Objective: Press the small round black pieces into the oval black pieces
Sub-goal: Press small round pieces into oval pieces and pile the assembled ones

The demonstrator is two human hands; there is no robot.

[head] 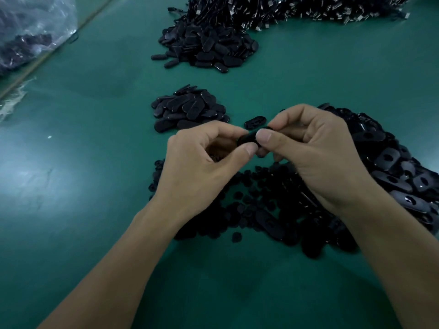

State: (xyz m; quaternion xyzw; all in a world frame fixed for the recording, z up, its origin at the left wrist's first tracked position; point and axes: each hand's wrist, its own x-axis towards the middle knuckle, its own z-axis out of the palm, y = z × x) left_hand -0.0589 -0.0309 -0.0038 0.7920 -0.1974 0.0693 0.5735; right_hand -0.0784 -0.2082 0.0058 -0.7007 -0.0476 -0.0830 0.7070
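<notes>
Left hand (202,160) and right hand (316,148), fingers curled, jointly pinch one oval black plastic piece (247,138) above scattered small round black pieces (256,193).

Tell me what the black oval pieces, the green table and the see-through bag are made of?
Oval pieces: probably moulded plastic or hard rubber. They are smooth, with soft glints on their edges.
Table: looks like a rubbery or vinyl mat, matte green with a dull sheen and faint smudges.
Bag: thin clear plastic film, crinkled and shiny where light hits it.
</notes>
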